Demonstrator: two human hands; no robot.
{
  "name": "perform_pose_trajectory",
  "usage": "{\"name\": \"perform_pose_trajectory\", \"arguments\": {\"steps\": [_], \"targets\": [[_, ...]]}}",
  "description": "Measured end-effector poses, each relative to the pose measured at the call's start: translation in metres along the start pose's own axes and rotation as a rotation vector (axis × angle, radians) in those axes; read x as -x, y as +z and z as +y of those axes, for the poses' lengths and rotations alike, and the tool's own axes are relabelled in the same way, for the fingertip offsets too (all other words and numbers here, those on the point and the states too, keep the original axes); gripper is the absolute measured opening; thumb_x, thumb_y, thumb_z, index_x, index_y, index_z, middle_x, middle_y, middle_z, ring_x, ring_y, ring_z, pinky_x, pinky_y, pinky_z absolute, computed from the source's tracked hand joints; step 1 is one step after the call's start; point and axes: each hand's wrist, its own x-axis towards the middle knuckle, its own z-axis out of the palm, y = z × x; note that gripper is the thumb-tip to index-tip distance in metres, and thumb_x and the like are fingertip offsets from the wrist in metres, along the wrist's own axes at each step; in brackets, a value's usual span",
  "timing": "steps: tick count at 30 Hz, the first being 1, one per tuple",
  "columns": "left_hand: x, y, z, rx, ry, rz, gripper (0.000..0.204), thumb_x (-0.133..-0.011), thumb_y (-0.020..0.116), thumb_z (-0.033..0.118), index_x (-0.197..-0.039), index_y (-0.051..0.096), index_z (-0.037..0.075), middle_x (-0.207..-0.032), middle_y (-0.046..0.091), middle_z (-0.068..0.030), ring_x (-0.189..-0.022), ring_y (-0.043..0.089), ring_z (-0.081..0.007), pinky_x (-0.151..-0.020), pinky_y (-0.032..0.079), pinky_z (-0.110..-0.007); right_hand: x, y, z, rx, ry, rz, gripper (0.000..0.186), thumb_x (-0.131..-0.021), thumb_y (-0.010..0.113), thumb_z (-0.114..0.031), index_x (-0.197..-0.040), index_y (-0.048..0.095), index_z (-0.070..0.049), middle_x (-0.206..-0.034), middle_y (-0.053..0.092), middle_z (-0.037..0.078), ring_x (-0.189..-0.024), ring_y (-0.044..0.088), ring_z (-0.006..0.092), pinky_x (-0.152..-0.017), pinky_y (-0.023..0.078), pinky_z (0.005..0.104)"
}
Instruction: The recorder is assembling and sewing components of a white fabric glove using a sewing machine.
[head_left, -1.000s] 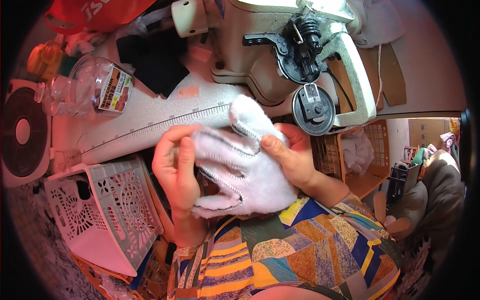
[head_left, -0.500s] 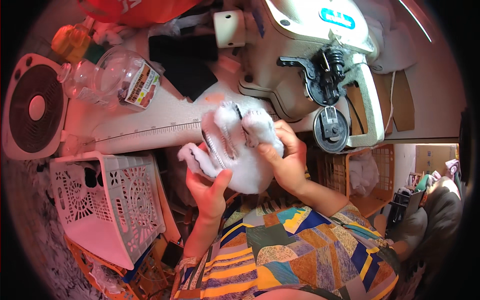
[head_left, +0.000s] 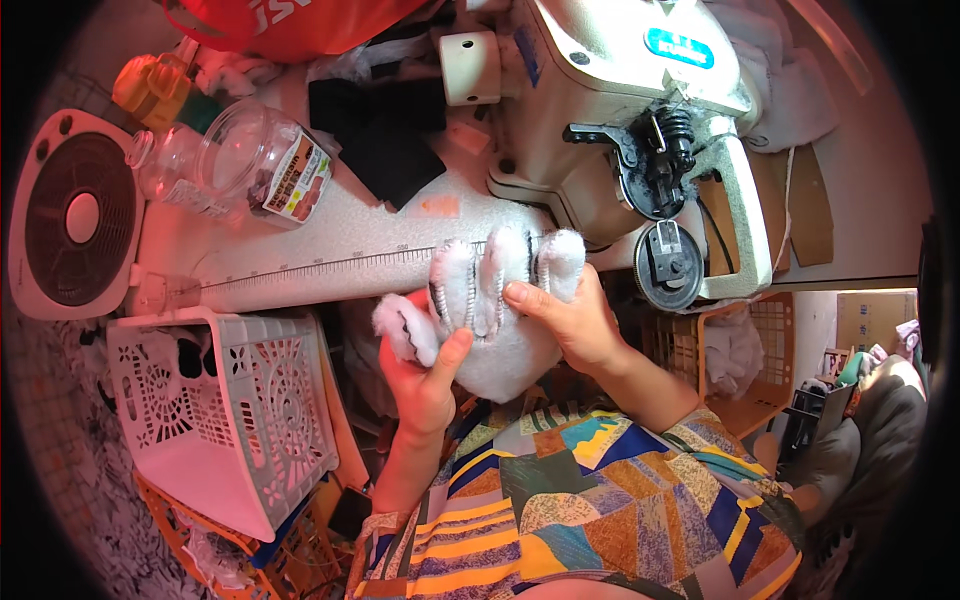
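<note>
Both my hands hold a fluffy white glove (head_left: 505, 360), its dark-stitched seams showing along the fingers. Several of its fingers stand up side by side, pointing away from me. On the left, my left hand (head_left: 425, 375) grips the lower side near a separate finger that leans outward, my thumb lying on the front. The right hand (head_left: 575, 320) pinches the other side, its thumb pressed on the base of the fingers and its own fingers behind. Just beyond, to the right, stands a cream sewing machine (head_left: 580, 130) with a black mechanism and a round disc (head_left: 668, 265).
A white plastic basket (head_left: 270, 420) stands left, below the table edge. Clear jars (head_left: 235, 150), a fan (head_left: 80, 220), black cloth (head_left: 375, 135) and a red bag (head_left: 300, 25) lie beyond. An orange crate (head_left: 770, 350) holds white material at the right. A ruler strip (head_left: 350, 258) runs along the table.
The glove has been turned and spread, so its fingers now stand apart and upright. My right thumb has shifted toward the middle of the glove. The whole view has moved slightly.
</note>
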Motion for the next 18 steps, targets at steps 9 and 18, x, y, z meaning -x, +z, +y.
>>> {"name": "perform_pose_trajectory", "arguments": {"steps": [9,18], "targets": [[0.021,0.013,0.075,-0.433,1.057,-0.170,0.016,-0.085,0.053,0.018,-0.086,0.051,0.003,-0.075,0.043,-0.0057,-0.076,0.043,-0.0189,-0.066,0.032,-0.035,0.002,-0.008,0.008,0.255,-0.206,-0.023,0.018,-0.079,0.077,-0.011,-0.084,0.064,-0.001,-0.081,0.059,-0.001,-0.073,0.050,0.0060,-0.065,0.043,0.0243],[0.038,0.034,0.098,-0.594,0.870,-0.434,0.015,-0.077,0.063,0.008,-0.075,0.047,0.009,-0.071,0.052,0.0008,-0.063,0.044,-0.0147,-0.061,0.033,-0.032,0.006,0.004,-0.001,0.227,-0.197,-0.047,0.018,-0.078,0.077,-0.012,-0.085,0.064,-0.002,-0.078,0.060,-0.001,-0.073,0.050,0.0052,-0.066,0.044,0.0241]]}}
